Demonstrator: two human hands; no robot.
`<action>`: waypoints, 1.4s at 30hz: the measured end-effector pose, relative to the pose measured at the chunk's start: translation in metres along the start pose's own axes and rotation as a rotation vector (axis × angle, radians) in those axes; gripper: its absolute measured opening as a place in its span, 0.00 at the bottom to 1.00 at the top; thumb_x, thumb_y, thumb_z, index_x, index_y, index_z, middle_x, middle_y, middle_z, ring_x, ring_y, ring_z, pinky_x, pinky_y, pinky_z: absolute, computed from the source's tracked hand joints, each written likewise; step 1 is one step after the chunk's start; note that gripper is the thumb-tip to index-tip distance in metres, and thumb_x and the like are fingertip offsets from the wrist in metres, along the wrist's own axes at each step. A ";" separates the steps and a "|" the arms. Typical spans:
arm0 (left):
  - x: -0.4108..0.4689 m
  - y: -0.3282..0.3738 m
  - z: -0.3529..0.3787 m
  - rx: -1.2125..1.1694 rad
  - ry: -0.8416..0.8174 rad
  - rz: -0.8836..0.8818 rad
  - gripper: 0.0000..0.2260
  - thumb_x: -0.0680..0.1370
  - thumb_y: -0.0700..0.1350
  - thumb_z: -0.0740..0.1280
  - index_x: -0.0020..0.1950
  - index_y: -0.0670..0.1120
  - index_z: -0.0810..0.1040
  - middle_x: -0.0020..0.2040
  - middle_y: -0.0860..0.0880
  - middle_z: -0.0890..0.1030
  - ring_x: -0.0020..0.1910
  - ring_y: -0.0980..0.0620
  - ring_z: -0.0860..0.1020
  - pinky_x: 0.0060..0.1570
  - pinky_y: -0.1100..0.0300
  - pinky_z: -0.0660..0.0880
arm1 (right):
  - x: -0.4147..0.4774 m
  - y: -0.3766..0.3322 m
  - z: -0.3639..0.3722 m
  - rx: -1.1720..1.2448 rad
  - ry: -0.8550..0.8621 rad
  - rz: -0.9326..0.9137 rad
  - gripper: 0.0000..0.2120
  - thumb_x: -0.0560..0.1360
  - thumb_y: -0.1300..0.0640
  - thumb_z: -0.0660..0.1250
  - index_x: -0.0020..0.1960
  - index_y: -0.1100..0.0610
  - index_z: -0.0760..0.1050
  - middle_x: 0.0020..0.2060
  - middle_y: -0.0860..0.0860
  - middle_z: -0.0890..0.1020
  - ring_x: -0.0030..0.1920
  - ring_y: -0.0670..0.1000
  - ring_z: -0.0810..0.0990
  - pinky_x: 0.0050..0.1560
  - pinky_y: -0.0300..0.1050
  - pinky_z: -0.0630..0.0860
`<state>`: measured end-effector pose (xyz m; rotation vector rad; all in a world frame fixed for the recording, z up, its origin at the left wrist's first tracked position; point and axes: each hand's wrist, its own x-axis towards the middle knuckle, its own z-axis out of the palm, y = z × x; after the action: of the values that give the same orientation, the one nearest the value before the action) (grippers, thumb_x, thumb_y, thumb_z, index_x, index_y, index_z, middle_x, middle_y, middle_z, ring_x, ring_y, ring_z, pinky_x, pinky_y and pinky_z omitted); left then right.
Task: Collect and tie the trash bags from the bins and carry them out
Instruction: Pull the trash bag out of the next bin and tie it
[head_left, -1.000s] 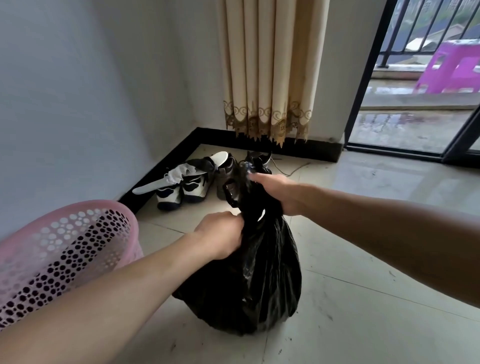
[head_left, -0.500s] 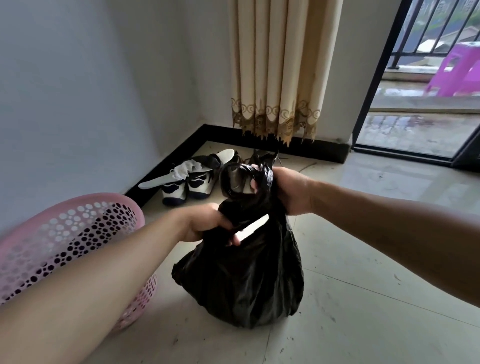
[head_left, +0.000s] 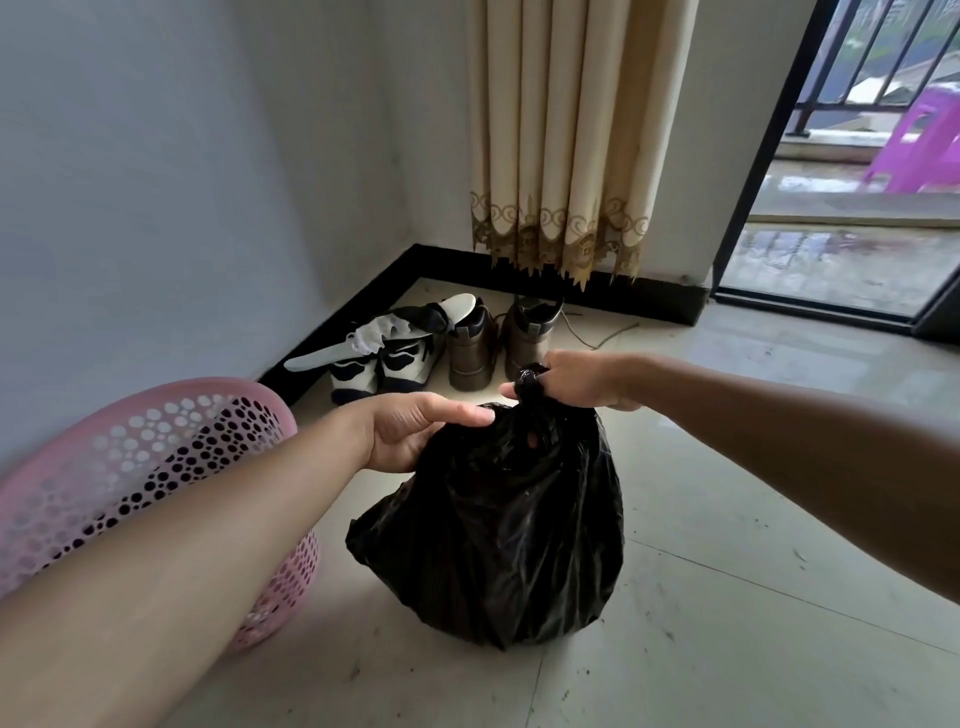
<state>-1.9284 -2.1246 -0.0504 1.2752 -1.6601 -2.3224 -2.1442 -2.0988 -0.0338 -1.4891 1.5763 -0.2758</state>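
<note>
– While the right hand (head_left: 576, 382) keeps its fingers curled tight round the twisted neck of the black trash bag (head_left: 493, 530), how does the left hand lie?

– Left hand (head_left: 415, 431): fingers straight, palm laid against the bag's upper left shoulder, gripping nothing. The neck stands up out of the right fist as a short black knob. Whether it is knotted cannot be told.

– And where does the bag sit?

– On the pale tiled floor (head_left: 753, 597), full and rounded, between the two forearms. Just beside it, to the left, is a pink perforated bin (head_left: 130, 467), partly hidden behind the left forearm.

– Beyond the hands?

– In the corner, against the black skirting (head_left: 358, 306), is a pair of white-and-navy sneakers (head_left: 379, 366) with a white insole (head_left: 460, 306) and some cloth on top. Beside them is a pair of brown boots (head_left: 493, 348). Above hangs a beige curtain (head_left: 561, 130) with a gold-patterned hem. To the right is a dark door frame (head_left: 810, 309), and past it a wet balcony and a purple stool (head_left: 924, 140).
</note>
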 end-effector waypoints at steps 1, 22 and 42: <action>0.001 0.000 0.000 0.039 0.008 -0.004 0.10 0.71 0.45 0.71 0.51 0.43 0.83 0.48 0.45 0.84 0.47 0.50 0.83 0.50 0.59 0.80 | 0.002 0.001 0.000 0.007 0.015 0.000 0.27 0.72 0.35 0.68 0.51 0.60 0.79 0.49 0.53 0.85 0.56 0.52 0.81 0.67 0.51 0.72; 0.021 -0.012 -0.004 0.621 0.476 0.032 0.10 0.72 0.35 0.70 0.33 0.45 0.73 0.34 0.47 0.75 0.36 0.50 0.75 0.39 0.60 0.71 | 0.002 0.019 0.014 0.579 -0.147 0.047 0.23 0.82 0.45 0.57 0.58 0.63 0.81 0.45 0.53 0.85 0.42 0.49 0.82 0.44 0.41 0.78; 0.013 -0.009 -0.005 0.045 0.441 0.126 0.09 0.72 0.33 0.69 0.52 0.37 0.82 0.49 0.38 0.84 0.41 0.46 0.81 0.41 0.59 0.79 | 0.009 0.025 0.017 0.804 0.035 0.080 0.15 0.84 0.58 0.53 0.57 0.65 0.76 0.43 0.58 0.83 0.35 0.52 0.83 0.36 0.46 0.78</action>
<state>-1.9304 -2.1308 -0.0659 1.5041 -1.5912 -1.7756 -2.1469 -2.0934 -0.0645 -0.7932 1.3076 -0.7850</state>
